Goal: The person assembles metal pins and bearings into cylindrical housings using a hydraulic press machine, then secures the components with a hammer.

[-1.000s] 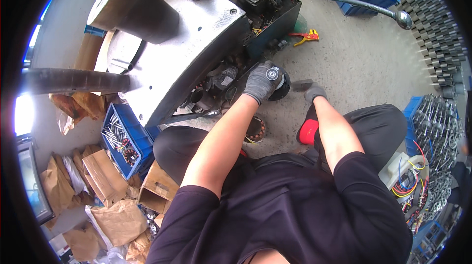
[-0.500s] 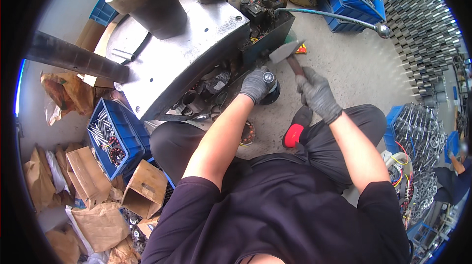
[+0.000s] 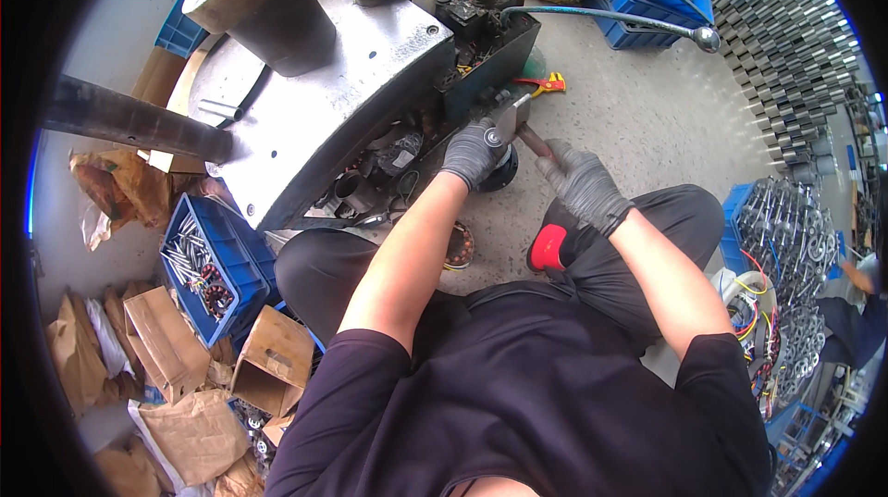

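My right hand (image 3: 585, 186), in a grey glove, is wrapped round the wooden handle of a hammer (image 3: 512, 118). The hammer's metal head is right over or against a round metal part with a bearing-like ring (image 3: 492, 138) at its top; contact cannot be made out. My left hand (image 3: 470, 155), also gloved, is closed round that part and hides most of it. Below it, a dark round base (image 3: 503, 173) rests on the floor. Red-and-yellow pliers (image 3: 552, 83) lie just beyond the hammer.
A heavy metal press table (image 3: 342, 71) with thick columns stands at the left. A long lever (image 3: 610, 14) reaches across the far side. Blue crates of parts (image 3: 217, 279) sit left and far right. Stacked metal tubes (image 3: 777, 43) and a copper-wound stator (image 3: 458, 245) are also around.
The hammer has swung down and left onto the top of the held part. My right hand has lowered slightly with it; the left keeps its hold. The view has shifted a little.
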### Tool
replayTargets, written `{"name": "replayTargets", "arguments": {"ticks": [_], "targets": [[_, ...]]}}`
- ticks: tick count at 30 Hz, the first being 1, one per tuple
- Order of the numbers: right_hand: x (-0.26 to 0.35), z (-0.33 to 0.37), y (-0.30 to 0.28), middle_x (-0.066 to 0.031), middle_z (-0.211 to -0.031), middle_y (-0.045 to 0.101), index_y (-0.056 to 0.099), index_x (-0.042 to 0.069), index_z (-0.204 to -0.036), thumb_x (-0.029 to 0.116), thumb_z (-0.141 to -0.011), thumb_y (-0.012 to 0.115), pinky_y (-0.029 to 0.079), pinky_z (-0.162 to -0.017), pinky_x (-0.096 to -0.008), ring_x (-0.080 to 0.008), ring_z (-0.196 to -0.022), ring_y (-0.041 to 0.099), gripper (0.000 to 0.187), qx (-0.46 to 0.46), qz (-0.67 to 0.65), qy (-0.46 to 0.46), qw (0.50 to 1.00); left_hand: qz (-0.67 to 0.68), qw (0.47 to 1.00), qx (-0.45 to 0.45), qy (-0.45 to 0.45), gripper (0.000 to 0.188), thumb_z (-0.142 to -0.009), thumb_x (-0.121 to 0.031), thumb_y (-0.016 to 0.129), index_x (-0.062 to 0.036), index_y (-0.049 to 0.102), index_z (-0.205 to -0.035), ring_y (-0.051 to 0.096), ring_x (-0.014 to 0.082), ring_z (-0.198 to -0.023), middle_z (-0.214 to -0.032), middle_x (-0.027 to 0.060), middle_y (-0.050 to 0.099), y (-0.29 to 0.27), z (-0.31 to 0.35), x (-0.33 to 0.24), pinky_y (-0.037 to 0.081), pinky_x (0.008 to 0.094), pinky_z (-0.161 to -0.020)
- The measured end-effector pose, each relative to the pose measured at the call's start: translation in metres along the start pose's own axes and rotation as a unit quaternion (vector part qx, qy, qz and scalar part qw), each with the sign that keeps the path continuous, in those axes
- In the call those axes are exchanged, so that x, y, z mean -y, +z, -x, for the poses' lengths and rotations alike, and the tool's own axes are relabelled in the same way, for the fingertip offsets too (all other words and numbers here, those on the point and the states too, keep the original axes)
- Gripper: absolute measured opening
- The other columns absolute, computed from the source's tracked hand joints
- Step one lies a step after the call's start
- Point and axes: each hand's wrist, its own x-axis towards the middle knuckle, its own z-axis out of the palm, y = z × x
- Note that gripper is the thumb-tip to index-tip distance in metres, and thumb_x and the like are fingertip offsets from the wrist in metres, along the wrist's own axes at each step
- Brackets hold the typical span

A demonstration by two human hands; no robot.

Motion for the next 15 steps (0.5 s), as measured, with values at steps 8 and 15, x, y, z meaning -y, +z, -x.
{"name": "replayTargets", "arguments": {"ticks": [8,15], "targets": [[0.029,0.011,0.006,-0.0309,-0.092,0.069,0.063,0.001,-0.12,0.035,-0.103,0.061,0.054,-0.077,-0.0538,-0.0483,-0.09,0.069,0.038,-0.195,-0.13,-0.139,0.962,0.03,0.999,-0.023,-0.034,0.037,-0.098,-0.031,0.055,-0.0039,0.068,-0.12,0.069,0.0431,-0.109,-0.119,0.028,0.071,0.01,0.004,0.009,0.054,0.0504,-0.096],[0.027,-0.008,-0.02,-0.0325,-0.094,0.069,0.063,0.0,-0.116,0.04,-0.101,0.062,0.055,-0.082,-0.0551,-0.0486,-0.095,0.069,0.042,0.096,0.038,0.001,0.995,0.065,0.997,0.025,-0.015,0.039,-0.095,-0.033,0.057,-0.0072,0.069,-0.121,0.069,0.0427,-0.109,-0.114,0.0262,0.072,0.031,-0.008,0.029,0.055,0.0484,-0.096]]}}
